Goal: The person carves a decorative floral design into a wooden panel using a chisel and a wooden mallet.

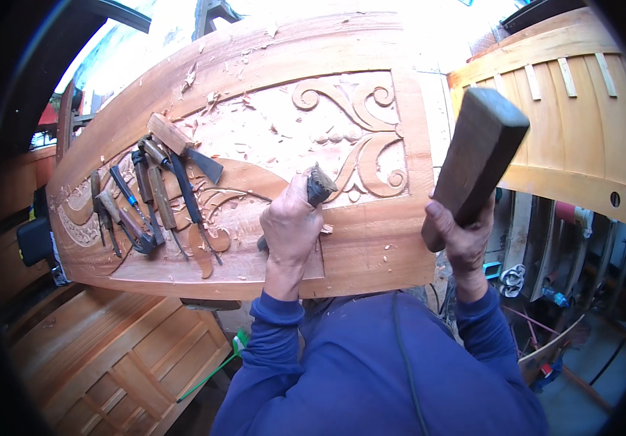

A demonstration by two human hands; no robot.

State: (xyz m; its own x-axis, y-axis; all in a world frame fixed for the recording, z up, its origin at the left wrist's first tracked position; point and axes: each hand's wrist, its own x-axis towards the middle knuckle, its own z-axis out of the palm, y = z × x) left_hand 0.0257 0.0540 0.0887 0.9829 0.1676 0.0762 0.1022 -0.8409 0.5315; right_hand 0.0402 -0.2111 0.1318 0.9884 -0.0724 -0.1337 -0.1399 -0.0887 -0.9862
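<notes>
My left hand is closed around a carving chisel, its dark, worn handle end sticking out above the fist. Most of the blade is hidden under the hand, over the lower part of a carved wooden panel. My right hand grips a dark, rectangular wooden mallet by its lower end. The mallet is raised and tilted, just off the panel's right edge and apart from the chisel. Raised scrollwork and scattered shavings lie between and beyond the hands.
On the panel's left lie several chisels and gouges, with a wood-handled tool bearing a flat dark blade. A slatted wooden panel stands at the right. Below left is a panelled door; clutter fills the lower right.
</notes>
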